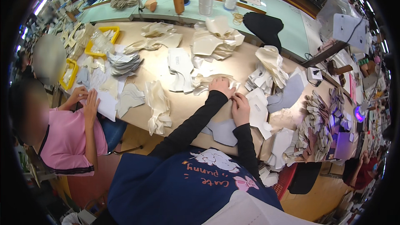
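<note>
Cream, glossy sheet piece (203,81) on the table (183,110), under the left hand (222,86); judged light, pliable, slippery, best taken by its edge. Left fingers bent over it; right hand (241,107) adjacent; whether either pinches, cannot tell.

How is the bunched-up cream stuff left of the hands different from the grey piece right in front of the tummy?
The cream bundle is pale and shiny, while the grey piece is bluish grey and duller. The cream bundle looks crumpled and lumpy; the grey piece looks flat and smooth. Both lie on the same table.
</note>
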Available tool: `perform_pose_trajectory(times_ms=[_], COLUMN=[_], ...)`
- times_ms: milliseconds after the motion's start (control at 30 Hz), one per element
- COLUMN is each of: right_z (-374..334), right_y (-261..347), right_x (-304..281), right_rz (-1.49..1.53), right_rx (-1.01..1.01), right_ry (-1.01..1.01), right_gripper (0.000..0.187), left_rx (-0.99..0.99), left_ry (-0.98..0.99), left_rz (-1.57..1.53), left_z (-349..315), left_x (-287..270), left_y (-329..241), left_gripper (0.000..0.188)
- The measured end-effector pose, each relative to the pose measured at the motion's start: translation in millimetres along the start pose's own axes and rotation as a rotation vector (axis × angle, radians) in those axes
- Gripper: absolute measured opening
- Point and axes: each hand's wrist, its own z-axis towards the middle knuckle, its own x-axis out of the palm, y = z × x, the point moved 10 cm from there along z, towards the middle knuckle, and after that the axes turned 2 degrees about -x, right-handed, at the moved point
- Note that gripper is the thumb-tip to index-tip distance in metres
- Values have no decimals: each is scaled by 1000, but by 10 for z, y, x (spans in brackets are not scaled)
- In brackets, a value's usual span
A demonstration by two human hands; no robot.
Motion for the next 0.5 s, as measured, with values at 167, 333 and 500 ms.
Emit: perform_pose_trajectory(times_ms=[167,333,500], right_z=[21,58,70], right_y=[29,71,164], right_x=[-8,-3,25], right_rz=[1,11,-38], right_rx=[-8,47,-6], right_ry=[4,61,109], right_gripper=[21,34,36], left_rx=[18,-124,-83], left_ry=[-29,94,137], left_rz=[-214,-621,-683], left_z=[30,18,11], left_x=[-24,85,38], left_y=[96,341,316], left_gripper=[28,30,28])
